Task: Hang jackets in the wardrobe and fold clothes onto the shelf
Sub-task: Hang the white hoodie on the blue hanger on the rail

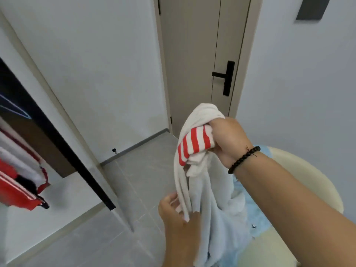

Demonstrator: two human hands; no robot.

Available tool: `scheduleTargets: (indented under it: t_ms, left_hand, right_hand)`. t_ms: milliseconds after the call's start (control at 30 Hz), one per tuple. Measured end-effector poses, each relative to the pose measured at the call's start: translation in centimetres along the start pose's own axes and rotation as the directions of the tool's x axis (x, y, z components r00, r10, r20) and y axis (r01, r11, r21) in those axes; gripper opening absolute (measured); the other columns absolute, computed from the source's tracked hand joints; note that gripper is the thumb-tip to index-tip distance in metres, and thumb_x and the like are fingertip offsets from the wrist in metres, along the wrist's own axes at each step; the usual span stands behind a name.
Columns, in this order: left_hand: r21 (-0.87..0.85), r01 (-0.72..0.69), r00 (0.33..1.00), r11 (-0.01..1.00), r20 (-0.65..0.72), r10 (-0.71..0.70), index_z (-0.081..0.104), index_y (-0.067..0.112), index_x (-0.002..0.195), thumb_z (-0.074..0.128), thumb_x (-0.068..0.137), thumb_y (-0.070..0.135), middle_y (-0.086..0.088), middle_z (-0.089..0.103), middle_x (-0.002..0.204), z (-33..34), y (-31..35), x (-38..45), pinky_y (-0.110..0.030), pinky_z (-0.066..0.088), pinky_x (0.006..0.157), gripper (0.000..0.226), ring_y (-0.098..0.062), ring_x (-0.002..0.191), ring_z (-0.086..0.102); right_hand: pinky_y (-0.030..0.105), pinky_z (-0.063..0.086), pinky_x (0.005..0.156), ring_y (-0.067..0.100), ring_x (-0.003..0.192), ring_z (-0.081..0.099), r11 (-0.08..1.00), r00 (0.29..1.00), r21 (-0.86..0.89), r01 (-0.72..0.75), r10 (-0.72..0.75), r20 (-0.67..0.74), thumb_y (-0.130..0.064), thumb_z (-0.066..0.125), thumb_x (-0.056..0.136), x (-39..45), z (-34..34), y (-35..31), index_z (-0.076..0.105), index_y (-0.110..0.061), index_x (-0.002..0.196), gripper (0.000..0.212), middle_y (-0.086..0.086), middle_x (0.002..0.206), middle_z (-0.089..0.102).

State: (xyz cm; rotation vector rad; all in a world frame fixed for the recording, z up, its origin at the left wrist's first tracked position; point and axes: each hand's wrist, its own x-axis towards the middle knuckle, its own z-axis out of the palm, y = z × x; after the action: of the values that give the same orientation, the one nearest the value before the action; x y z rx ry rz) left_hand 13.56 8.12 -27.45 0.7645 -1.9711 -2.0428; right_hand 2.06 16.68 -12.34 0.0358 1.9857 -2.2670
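Head view: the right hand (227, 139), at about 2 o'clock from centre, has its fingers curled tight round the bunched top of a white garment (200, 182) with a red-and-white striped cuff (194, 145). The cloth hangs down to the left hand (177, 212) at 5 o'clock, whose fingers pinch a fold. At 9 o'clock, red and white clothes (17, 191) lie on the wardrobe shelf (73, 191).

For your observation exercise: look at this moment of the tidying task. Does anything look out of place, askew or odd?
Nothing is spilled or damaged. The white garment is bunched, not folded: the right hand grips its top and red-striped part, the left hand pinches a lower edge. In the wardrobe, a red jacket hangs.
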Motion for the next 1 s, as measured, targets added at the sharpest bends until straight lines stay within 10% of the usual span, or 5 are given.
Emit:
scheduleTargets:
  t_ms: [200, 467, 833, 967, 1000]
  left_hand:
    - [0.088, -0.144, 0.986, 0.986, -0.076, 0.15, 0.028, 0.018, 0.134, 0.081, 0.064, -0.001, 0.005, 0.035, 0.134, -7.1, -1.9, -0.3, -0.028, 0.033, 0.106, 0.09, -0.01, 0.124, 0.041]
    - [-0.217, -0.045, 0.806, 0.975, -0.585, -0.093, 0.03, 0.01, 0.143, 0.088, 0.065, 0.016, -0.004, 0.046, 0.137, -22.3, -2.1, 6.1, -0.042, 0.047, 0.098, 0.097, -0.026, 0.118, 0.053]
    - [0.151, -0.063, 0.989, 0.987, -0.126, 0.082, 0.049, 0.043, 0.126, 0.081, 0.06, 0.052, 0.028, 0.059, 0.121, -33.8, -0.5, 7.6, -0.009, 0.046, 0.084, 0.074, 0.008, 0.114, 0.054]
    - [0.132, -0.028, 0.978, 0.991, -0.203, 0.055, 0.069, 0.04, 0.087, 0.069, 0.085, 0.042, 0.019, 0.071, 0.086, -34.0, 1.2, 10.5, -0.01, 0.048, 0.07, 0.002, -0.002, 0.085, 0.067]
    - [0.136, -0.028, 0.968, 0.99, -0.244, 0.061, 0.069, 0.038, 0.077, 0.066, 0.089, 0.038, 0.018, 0.07, 0.078, -34.7, 1.6, 10.9, -0.01, 0.046, 0.067, 0.013, -0.003, 0.078, 0.066]
  right_hand:
    - [0.022, 0.053, 0.053, 0.007, 0.062, 0.07, 0.951, 0.975, 0.307, 0.025, -0.091, 0.203, -0.003, 0.049, 0.09, -3.3, 10.9, -4.2, 0.068, -0.01, 0.073, 0.027, 0.0, 0.065, 0.071]
    - [0.035, 0.06, 0.067, 0.024, 0.088, 0.072, 0.931, 0.899, 0.357, -0.076, -0.091, 0.429, 0.003, 0.047, 0.088, -5.8, 19.7, -6.5, 0.066, 0.006, 0.103, 0.024, 0.02, 0.101, 0.072]
    - [0.033, 0.058, 0.066, 0.021, 0.082, 0.073, 0.985, 0.749, 0.173, 0.024, -0.132, 0.649, 0.002, 0.056, 0.084, -2.4, 32.1, -4.2, 0.069, 0.001, 0.086, 0.014, 0.012, 0.083, 0.074]
    - [0.033, 0.06, 0.069, 0.02, 0.08, 0.073, 0.994, 0.695, 0.093, 0.058, -0.107, 0.711, 0.0, 0.063, 0.081, 0.3, 36.9, -2.4, 0.069, -0.004, 0.073, 0.011, 0.01, 0.078, 0.074]
    - [0.032, 0.06, 0.069, 0.02, 0.079, 0.073, 0.992, 0.707, 0.073, 0.103, -0.125, 0.696, -0.002, 0.065, 0.08, 1.3, 37.8, -2.1, 0.067, -0.006, 0.069, 0.012, 0.009, 0.077, 0.074]
